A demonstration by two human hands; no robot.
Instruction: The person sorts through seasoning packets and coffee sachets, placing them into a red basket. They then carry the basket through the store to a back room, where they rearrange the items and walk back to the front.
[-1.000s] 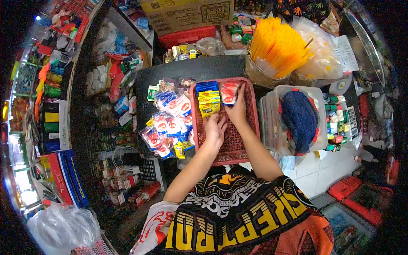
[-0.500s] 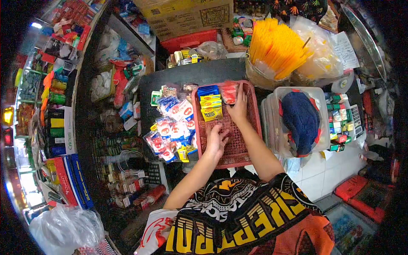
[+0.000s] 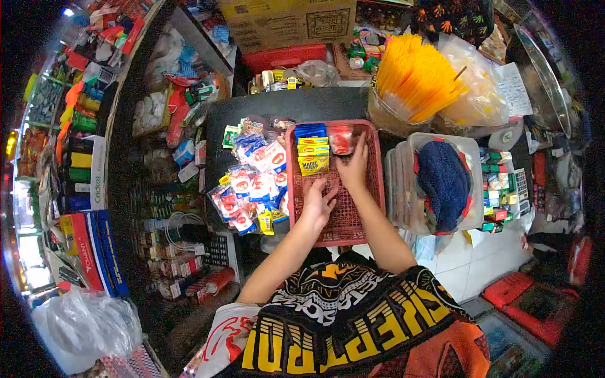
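A pink-red plastic basket (image 3: 376, 208) sits before me on the dark counter. Yellow seasoning sachets (image 3: 311, 164) stand in a row inside it, with blue packets (image 3: 310, 131) behind them. Beside these, at the basket's back right, is a red and white packet (image 3: 342, 140). My right hand (image 3: 354, 166) is at this packet's lower right, thumb and fingers apart; whether it touches the packet is hard to make out. My left hand (image 3: 320, 203) hovers over the front of the basket below the yellow sachets, fingers spread and holding nothing.
Left of the basket lies a pile of white, red and blue sachets (image 3: 255, 183). To the right stands a clear plastic tub (image 3: 474, 214) with dark blue cloth (image 3: 443, 186) on it. Yellow sticks (image 3: 416, 79) fill a container at the back, near a cardboard box (image 3: 290, 25).
The red and white packet sits lower and more upright against the basket's back right. My right hand's fingers have shifted slightly down and away from it. The whole view has turned slightly.
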